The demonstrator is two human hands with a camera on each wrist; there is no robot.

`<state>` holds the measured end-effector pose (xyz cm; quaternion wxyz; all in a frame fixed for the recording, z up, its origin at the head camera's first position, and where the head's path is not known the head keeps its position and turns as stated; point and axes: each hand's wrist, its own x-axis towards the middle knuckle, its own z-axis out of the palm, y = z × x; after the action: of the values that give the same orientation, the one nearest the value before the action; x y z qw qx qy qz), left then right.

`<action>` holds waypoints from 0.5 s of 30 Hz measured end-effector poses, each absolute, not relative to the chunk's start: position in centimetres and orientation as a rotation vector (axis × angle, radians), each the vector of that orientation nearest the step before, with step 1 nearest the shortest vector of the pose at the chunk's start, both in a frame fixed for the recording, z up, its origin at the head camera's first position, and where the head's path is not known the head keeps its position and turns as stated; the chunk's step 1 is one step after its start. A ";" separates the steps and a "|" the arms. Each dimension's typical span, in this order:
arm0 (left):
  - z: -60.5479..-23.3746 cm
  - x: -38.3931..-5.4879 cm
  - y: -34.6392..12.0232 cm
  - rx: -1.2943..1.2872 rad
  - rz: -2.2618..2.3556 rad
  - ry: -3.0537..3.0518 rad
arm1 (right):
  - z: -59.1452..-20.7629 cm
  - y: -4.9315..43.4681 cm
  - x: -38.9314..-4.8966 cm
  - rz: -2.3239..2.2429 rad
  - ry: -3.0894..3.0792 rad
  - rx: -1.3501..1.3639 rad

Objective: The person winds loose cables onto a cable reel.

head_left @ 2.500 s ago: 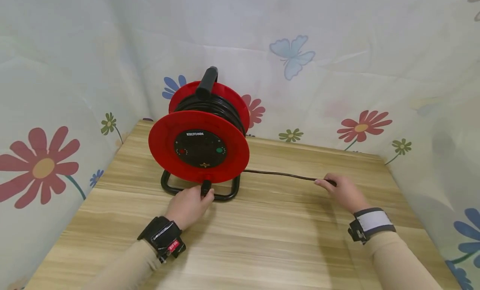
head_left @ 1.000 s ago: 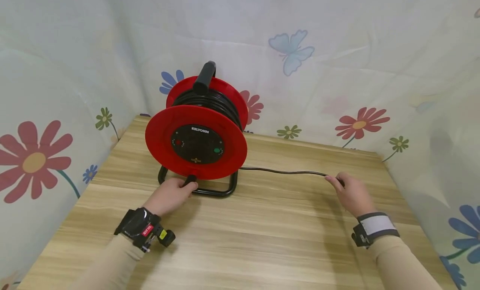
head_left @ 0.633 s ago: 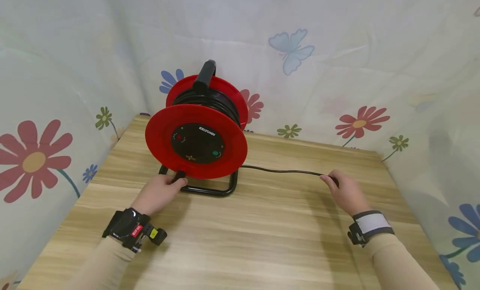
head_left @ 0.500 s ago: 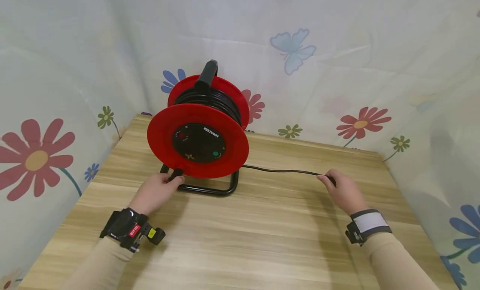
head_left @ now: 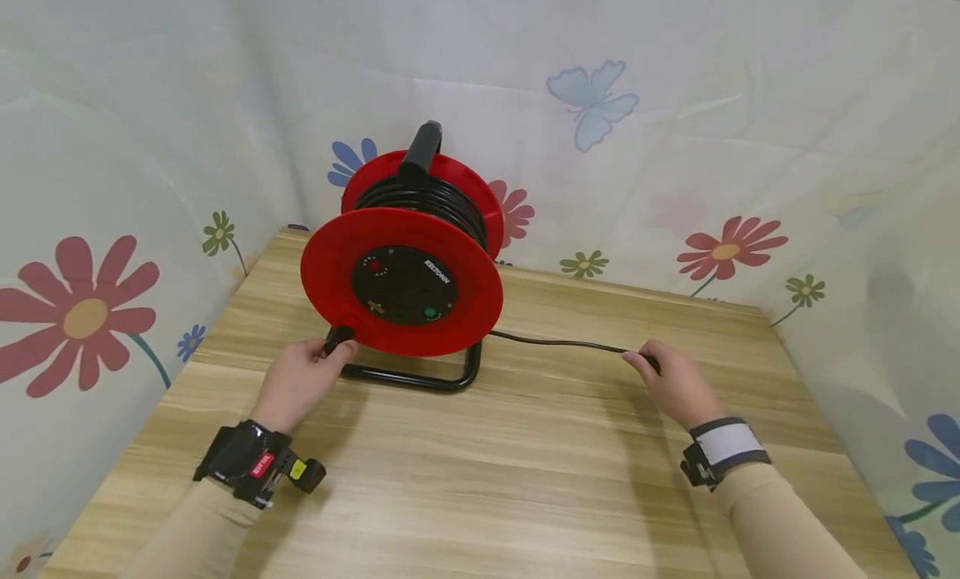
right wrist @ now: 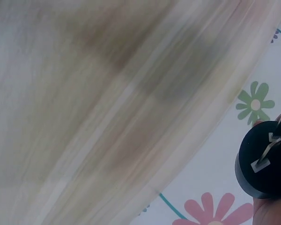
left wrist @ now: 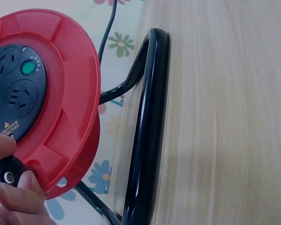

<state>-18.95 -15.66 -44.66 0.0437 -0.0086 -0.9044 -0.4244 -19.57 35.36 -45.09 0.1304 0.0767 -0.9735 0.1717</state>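
Observation:
A red and black cable reel (head_left: 322,271) stands on its black tube frame (head_left: 408,380) at the left of the table, black cable wound between its two discs. My left hand (head_left: 296,383) pinches the black crank knob (left wrist: 8,171) at the lower left of the front disc. From the reel's right side a thin black cord (head_left: 555,341) runs to my right hand (head_left: 678,387), which grips the plug (right wrist: 253,150) at its end. Metal pins show on the plug's round face in the right wrist view. Sockets (left wrist: 20,98) and a green button (left wrist: 28,67) sit on the reel's hub.
The wooden table (head_left: 510,479) reaches back to a pale curtain (head_left: 480,46) printed with flowers and a butterfly. A black carry handle (head_left: 422,150) tops the reel. Both wrists wear straps with cameras.
The front disc has turned clockwise, its label tilting to the right. My left hand has followed the knob left and up. My right hand, after shifting right, has come back toward the reel.

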 end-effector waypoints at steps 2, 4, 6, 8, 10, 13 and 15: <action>-44.7 -18.9 -15.8 0.006 -1.291 -2.740 | -45.2 35.1 -19.6 0.499 -2.823 0.241; -44.7 -18.9 -15.9 0.037 -1.309 -2.715 | -45.3 34.9 -19.6 0.499 -2.817 0.255; -44.7 -18.9 -16.0 0.066 -1.334 -2.684 | -45.3 34.6 -19.6 0.506 -2.811 0.268; -44.6 -18.9 -16.0 0.091 -1.371 -2.644 | -45.3 34.3 -19.7 0.502 -2.807 0.275; -44.5 -18.9 -16.1 0.109 -1.401 -2.601 | -45.3 34.0 -19.8 0.500 -2.810 0.275; -44.4 -19.0 -16.2 0.129 -1.453 -2.530 | -45.4 33.5 -20.0 0.498 -2.820 0.277; -44.3 -19.1 -16.3 0.137 -1.476 -2.490 | -45.5 33.2 -20.1 0.500 -2.827 0.283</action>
<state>-19.11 -16.26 -44.25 0.1217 0.0468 -0.8529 -0.5055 -20.13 33.19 -45.51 0.1282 0.0975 -0.9718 0.1720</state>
